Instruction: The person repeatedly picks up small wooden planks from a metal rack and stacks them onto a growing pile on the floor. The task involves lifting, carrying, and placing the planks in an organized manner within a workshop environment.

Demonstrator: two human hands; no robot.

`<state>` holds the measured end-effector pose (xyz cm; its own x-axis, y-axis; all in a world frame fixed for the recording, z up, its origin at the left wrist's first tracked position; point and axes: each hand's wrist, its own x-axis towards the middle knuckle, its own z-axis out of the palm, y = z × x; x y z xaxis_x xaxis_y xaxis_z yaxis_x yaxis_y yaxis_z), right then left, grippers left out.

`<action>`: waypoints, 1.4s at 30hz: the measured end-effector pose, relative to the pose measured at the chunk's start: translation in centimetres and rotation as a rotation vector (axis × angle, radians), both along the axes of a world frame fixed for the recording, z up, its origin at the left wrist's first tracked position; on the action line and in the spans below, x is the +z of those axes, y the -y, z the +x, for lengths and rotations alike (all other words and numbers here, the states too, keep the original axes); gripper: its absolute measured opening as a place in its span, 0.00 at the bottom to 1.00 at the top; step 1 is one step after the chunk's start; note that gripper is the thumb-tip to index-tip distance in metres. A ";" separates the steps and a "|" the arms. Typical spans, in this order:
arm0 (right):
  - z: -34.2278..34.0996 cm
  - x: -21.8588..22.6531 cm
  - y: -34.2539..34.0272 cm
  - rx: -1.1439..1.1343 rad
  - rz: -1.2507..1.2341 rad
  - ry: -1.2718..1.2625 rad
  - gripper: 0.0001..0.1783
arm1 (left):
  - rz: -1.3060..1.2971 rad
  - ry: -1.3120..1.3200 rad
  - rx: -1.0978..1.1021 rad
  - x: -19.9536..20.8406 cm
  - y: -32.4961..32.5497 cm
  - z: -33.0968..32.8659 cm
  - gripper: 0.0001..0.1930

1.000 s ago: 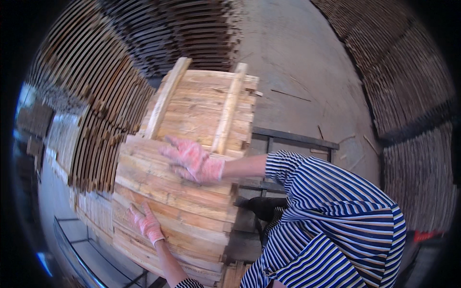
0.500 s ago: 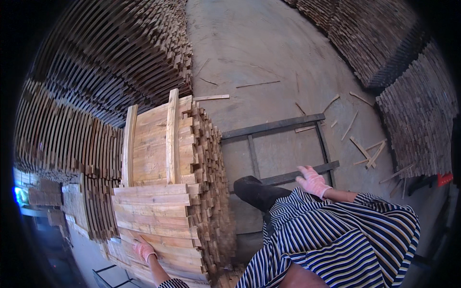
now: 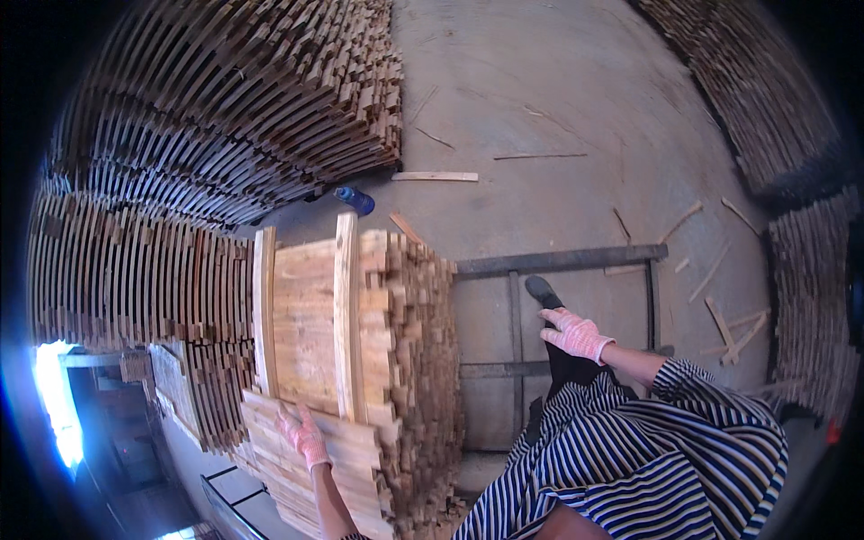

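My left hand (image 3: 304, 436), in a pink and white glove, lies with its fingers apart on the top boards (image 3: 346, 459) of a pale timber stack. Just beyond its fingertips, two upright-running wooden strips (image 3: 346, 315) rest lengthwise across the stack's farther boards (image 3: 301, 315). The stack's right side (image 3: 418, 360) shows many uneven board ends. My right hand (image 3: 576, 336), gloved the same way, hangs in the air over my leg and the dark metal frame. Its fingers are stretched out and nothing is in them.
A dark metal frame (image 3: 558, 261) lies on the floor right of the stack, my shoe (image 3: 543, 291) inside it. Scrap sticks (image 3: 733, 333) litter the floor. Tall timber piles stand left (image 3: 144, 270) and right (image 3: 810, 297). Behind the stack lies a blue bottle (image 3: 355, 200).
My left hand has slid forward over the boards toward the two strips. One foot has stepped forward within the metal frame. The view has shifted, bringing the blue bottle into sight.
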<state>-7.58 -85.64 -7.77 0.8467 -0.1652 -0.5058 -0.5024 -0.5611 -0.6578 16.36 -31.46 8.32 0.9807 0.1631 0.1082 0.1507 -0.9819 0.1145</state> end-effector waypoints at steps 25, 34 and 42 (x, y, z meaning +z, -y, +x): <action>24.0 -5.4 20.4 -0.053 0.085 -0.123 0.30 | -0.103 -0.381 0.142 -8.7 15.6 15.9 0.54; 40.3 -7.1 17.9 0.015 0.260 -0.095 0.28 | 0.146 -0.066 0.190 -6.6 16.9 26.2 0.52; 56.2 -8.2 13.6 0.241 0.190 -0.068 0.28 | 0.069 -0.242 0.061 -4.9 15.1 46.2 0.49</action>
<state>48.60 -99.26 -15.95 0.8133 0.1390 -0.5650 -0.4159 -0.5400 -0.7317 62.52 -46.59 3.38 0.9678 0.2235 -0.1160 0.2251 -0.9743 0.0013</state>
